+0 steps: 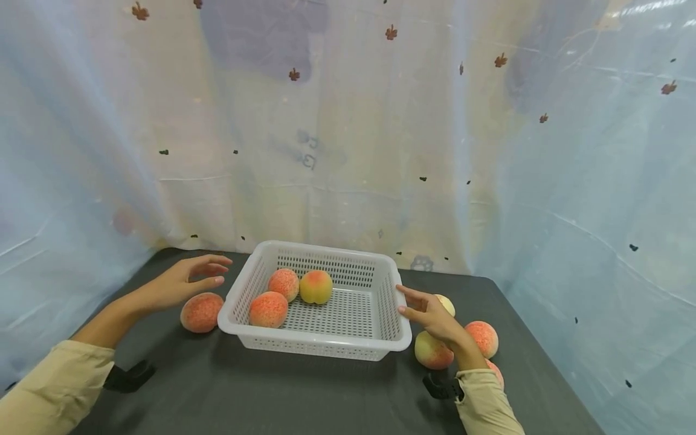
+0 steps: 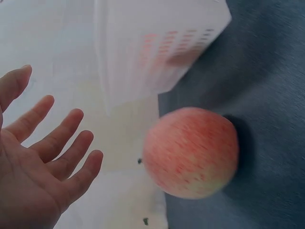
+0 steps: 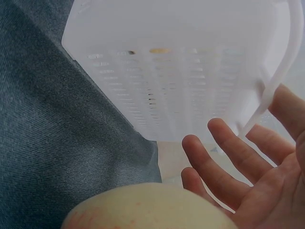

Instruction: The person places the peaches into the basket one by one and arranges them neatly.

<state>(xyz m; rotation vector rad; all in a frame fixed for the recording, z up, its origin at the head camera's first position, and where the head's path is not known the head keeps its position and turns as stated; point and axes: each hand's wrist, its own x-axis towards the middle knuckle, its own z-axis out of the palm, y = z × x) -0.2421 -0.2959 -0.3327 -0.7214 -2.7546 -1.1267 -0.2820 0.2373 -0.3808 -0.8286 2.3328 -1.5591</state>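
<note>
A white perforated plastic basket [image 1: 315,336] stands on the dark table with three peaches inside: two reddish ones [image 1: 268,310] and a yellow one [image 1: 316,287]. To its left lies a red peach [image 1: 202,313], seen large in the left wrist view. My left hand [image 1: 182,279] hovers above and beside that peach, fingers spread and holding nothing. At the basket's right rim is my right hand [image 1: 435,315], its fingers loosely bent. The thumb and a fingertip meet the rim there; whether they press on it is unclear. A pale peach [image 3: 147,207] sits below this hand in the right wrist view.
Several peaches lie right of the basket, among them a yellow-red one [image 1: 434,350] and a reddish one [image 1: 482,338], partly behind my right forearm. The dark tabletop [image 1: 283,396] extends in front. A pale patterned curtain [image 1: 348,151] hangs behind and at both sides.
</note>
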